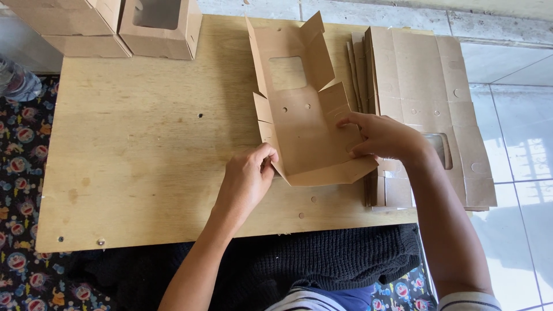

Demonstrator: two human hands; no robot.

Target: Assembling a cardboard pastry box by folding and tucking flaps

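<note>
- Cardboard box blank (302,124), brown, die-cut with a window opening, lies half-folded on the wooden board (144,144), just left of the flat stack.
- Left hand (247,178) pinches the blank's near left side wall, thumb and fingers closed on the edge; looks like that grip holds the wall upright so it doesn't spring flat.
- Right hand (383,138) lies on the right side of the blank, fingers spread and pressing down on the panel; I judge this pins the base flat while the other side is bent up.
- Far flaps of the blank stand tilted upward, window panel between them; near edge of the blank juts toward me over the board.
- Stack of flat blanks (426,103) sits to the right, touching or just beside the one in hand, partly under my right wrist; close enough to grab without reaching.
- Finished boxes (115,26) sit at the far left corner of the board, well apart from the work area, so the middle is free for folding.
- Plastic bottle (17,80) is off the board's left edge, on the patterned mat (23,173).
- Board rests across my lap, over a black knit cloth (322,259); tiled floor (518,115) to the right.
</note>
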